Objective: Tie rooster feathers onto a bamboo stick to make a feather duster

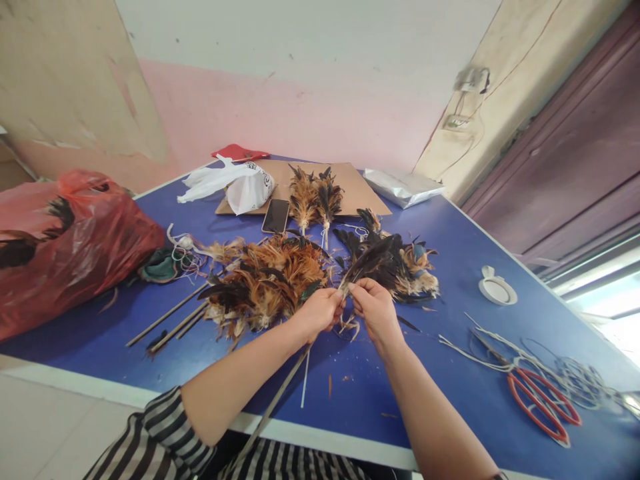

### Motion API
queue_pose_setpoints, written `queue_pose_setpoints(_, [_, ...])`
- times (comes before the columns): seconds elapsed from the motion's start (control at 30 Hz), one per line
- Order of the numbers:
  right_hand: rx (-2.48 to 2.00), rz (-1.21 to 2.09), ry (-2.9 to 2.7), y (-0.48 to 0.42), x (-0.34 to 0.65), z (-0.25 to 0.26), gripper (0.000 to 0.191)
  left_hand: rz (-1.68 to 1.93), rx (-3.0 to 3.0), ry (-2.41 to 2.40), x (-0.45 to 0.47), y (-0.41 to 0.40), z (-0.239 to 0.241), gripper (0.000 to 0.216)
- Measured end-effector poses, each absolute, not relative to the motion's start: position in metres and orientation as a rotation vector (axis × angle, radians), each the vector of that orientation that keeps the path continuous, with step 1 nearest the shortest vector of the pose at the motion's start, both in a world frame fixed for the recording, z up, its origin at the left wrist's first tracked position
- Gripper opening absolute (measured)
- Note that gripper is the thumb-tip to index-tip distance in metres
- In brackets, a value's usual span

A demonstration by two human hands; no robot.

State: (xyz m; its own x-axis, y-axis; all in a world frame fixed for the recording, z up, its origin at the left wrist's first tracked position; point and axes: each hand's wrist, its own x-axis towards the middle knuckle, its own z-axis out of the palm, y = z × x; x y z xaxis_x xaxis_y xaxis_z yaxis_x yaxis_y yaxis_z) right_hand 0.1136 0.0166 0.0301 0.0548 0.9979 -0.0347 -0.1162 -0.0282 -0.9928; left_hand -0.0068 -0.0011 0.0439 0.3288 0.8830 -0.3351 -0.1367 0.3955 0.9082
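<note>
My left hand (320, 312) is closed around the top of a thin wooden stick (273, 405) that slants down toward my lap. Beside it, my right hand (374, 308) pinches dark feathers (367, 260) against the stick's end; the two hands almost touch. A heap of brown and black feathers (265, 280) lies on the blue table (450, 267) left of my hands. Another darker heap (400, 267) lies just behind my right hand. A white string (305, 379) hangs down below my hands.
A red plastic bag (65, 240) of feathers fills the left end. Spare sticks (170, 320), a phone (276, 215), a white bag (235, 183), cardboard (350, 187), two finished feather tufts (315, 197), a white tape roll (497, 288), red-handled scissors (543, 400) and cord (500, 347) lie around.
</note>
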Motion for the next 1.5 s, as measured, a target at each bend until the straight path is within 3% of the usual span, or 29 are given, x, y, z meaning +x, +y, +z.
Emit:
queue_pose_setpoints(0.33, [-1.049, 1.358, -1.010, 0.016, 0.113, 0.034, 0.027, 0.822, 0.969, 1.055, -0.006, -0.001, 0.045, 0.028])
queue_pose_setpoints(1.0, [-1.114, 1.274, -1.087, 0.016, 0.120, 0.033, 0.030, 0.781, 0.938, 1.014, -0.005, -0.001, 0.043, 0.025])
queue_pose_setpoints(1.2, [-0.949, 1.441, -0.924, 0.019, 0.126, 0.035, 0.032, 0.765, 0.929, 1.027, -0.004, -0.001, 0.043, 0.022])
queue_pose_setpoints(1.5, [-1.027, 1.245, -0.980, 0.025, 0.131, 0.029, 0.028, 0.750, 0.907, 1.048, -0.001, -0.003, 0.046, 0.018])
